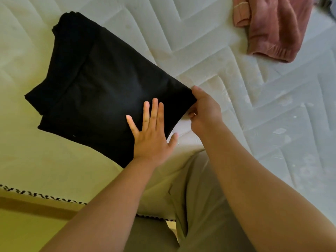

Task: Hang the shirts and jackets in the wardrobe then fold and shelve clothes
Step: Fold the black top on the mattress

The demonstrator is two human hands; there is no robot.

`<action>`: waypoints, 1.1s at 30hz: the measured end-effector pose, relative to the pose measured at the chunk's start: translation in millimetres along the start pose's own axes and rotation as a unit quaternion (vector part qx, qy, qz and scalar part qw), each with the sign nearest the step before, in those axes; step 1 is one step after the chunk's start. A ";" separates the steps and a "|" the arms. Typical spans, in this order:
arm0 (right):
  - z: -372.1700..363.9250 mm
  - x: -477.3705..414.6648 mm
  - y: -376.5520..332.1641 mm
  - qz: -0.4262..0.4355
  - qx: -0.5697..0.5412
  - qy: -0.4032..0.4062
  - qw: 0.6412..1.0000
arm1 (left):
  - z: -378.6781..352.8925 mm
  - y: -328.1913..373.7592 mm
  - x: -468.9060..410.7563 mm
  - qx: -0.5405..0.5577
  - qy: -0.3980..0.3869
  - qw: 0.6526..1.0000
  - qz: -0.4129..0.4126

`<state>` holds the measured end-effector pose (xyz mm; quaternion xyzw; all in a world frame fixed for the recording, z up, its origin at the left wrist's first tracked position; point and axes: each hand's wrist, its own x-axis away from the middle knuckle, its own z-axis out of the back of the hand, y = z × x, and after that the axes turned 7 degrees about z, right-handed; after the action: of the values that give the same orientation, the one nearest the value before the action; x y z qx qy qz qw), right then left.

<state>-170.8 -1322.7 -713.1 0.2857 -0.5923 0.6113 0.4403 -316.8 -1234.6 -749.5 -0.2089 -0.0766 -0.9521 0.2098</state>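
Black garment [101, 84] is pressed flat w/ left hand [151, 135] spread, corner pinched by right hand [203, 111]. Prob soft, light, floppy, so best gripped at folded edges, both sides.

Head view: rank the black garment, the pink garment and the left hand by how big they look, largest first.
1. black garment
2. pink garment, though the frame edge cuts it off
3. left hand, smallest even though it is nearest the camera
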 end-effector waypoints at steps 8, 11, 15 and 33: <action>-2.3 47.7 51.9 -0.005 0.224 -0.098 0.970 | 80.0 -34.3 -81.8 0.065 0.247 0.967 0.002; -13.6 53.5 65.6 -0.010 0.255 -0.132 0.958 | 88.5 -72.0 -130.3 0.001 0.179 0.984 -0.010; -17.6 53.2 51.0 0.117 0.243 -0.125 0.955 | 79.5 -102.0 -158.5 0.009 0.115 0.991 0.065; 19.6 -25.4 -27.6 0.300 0.500 -0.060 0.810 | 25.1 -5.9 -132.5 0.051 0.197 0.977 0.061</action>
<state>-138.5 -1349.3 -719.6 0.3102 -0.2858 0.9067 -0.0052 -200.9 -1174.8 -784.2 -0.0109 -0.0699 -0.9549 0.2885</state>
